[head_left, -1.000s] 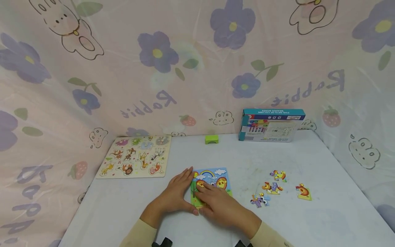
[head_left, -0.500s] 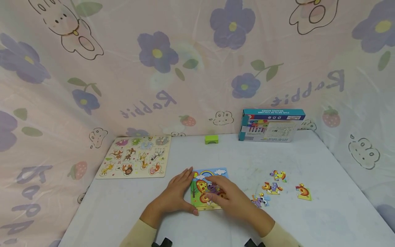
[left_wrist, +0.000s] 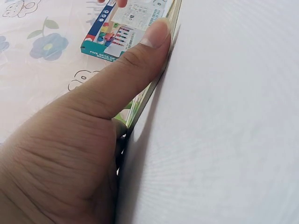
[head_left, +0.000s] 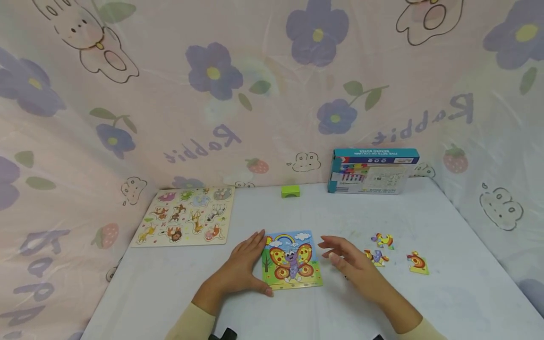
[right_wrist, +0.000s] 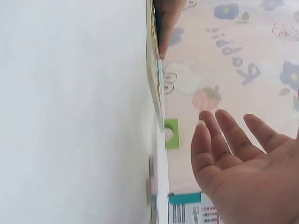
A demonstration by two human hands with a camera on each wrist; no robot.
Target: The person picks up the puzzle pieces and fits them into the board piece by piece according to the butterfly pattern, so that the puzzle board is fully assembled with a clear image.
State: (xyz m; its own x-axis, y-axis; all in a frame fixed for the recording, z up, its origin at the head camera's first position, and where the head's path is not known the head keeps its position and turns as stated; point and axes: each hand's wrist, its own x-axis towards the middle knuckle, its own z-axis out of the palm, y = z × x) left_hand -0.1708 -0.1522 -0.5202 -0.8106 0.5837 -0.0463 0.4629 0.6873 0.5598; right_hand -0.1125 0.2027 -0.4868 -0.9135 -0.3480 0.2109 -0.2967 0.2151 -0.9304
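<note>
A square butterfly jigsaw puzzle [head_left: 293, 259] lies flat on the white table, its picture wholly in sight. Along its left edge rests my left hand [head_left: 239, 267], fingers extended and thumb at the front left corner; the left wrist view has that thumb [left_wrist: 135, 60] lying along the board's edge. My right hand [head_left: 354, 269] hovers right of the puzzle with fingers loosely bent and apart, holding nothing, as the right wrist view also bears out. Near it lie loose puzzle pieces: a colourful one [head_left: 384, 241], a purple-and-orange one [head_left: 378, 258] partly covered by the hand, and a snail-like one [head_left: 418, 263].
At the back left lies a wooden animal puzzle board [head_left: 184, 217]. A small green arch block [head_left: 291, 191] stands at the back middle, and a teal-edged toy box [head_left: 371, 172] is upright at the back right. A patterned curtain [head_left: 263, 118] surrounds the table.
My right hand has lifted off the puzzle and moved right toward the loose pieces, uncovering the butterfly and hiding the nearest loose piece. My left hand has stayed at the board's left edge.
</note>
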